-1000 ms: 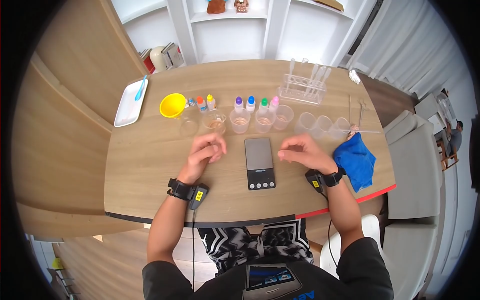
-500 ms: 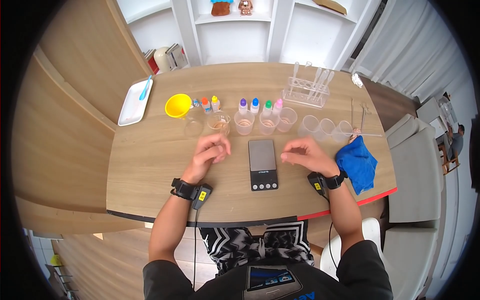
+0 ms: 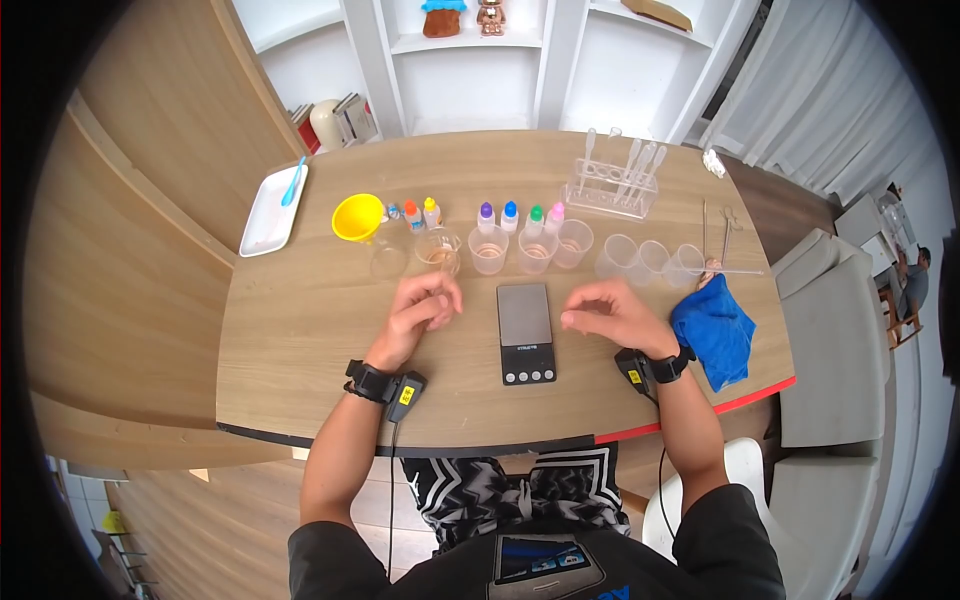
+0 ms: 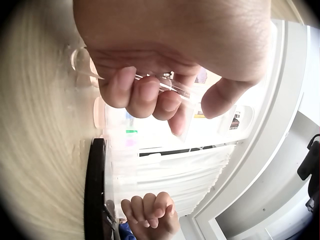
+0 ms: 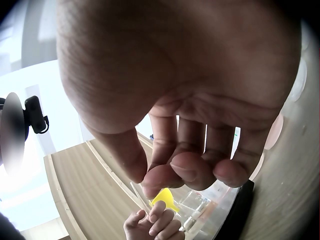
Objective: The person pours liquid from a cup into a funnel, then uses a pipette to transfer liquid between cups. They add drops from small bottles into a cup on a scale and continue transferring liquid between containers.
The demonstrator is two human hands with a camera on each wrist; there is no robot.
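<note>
My left hand point(image 3: 420, 308) is held over the table with fingers loosely curled, just in front of a clear glass beaker point(image 3: 437, 247). Clear glass point(image 4: 172, 85) shows between and behind its fingers in the left wrist view. On the other side of a black digital scale point(image 3: 525, 318) is my right hand point(image 3: 610, 312), its fingers bent in and nothing in its grasp. The scale's grey plate carries nothing. Plastic cups point(image 3: 489, 250) stand behind the scale, with purple, blue, green and pink capped bottles point(image 3: 510, 215) at their backs.
A yellow funnel point(image 3: 357, 217) and orange- and yellow-capped bottles point(image 3: 432, 212) stand back left, near a white tray point(image 3: 248, 232) with a blue spoon point(image 3: 294, 183). To the right are a test tube rack point(image 3: 625, 203), more cups point(image 3: 652, 262), metal tools point(image 3: 727, 230) and a blue cloth point(image 3: 713, 330).
The head view has shifted slightly, so the table sits a little lower and to the right in it. Both hands keep nearly the same pose beside the scale.
</note>
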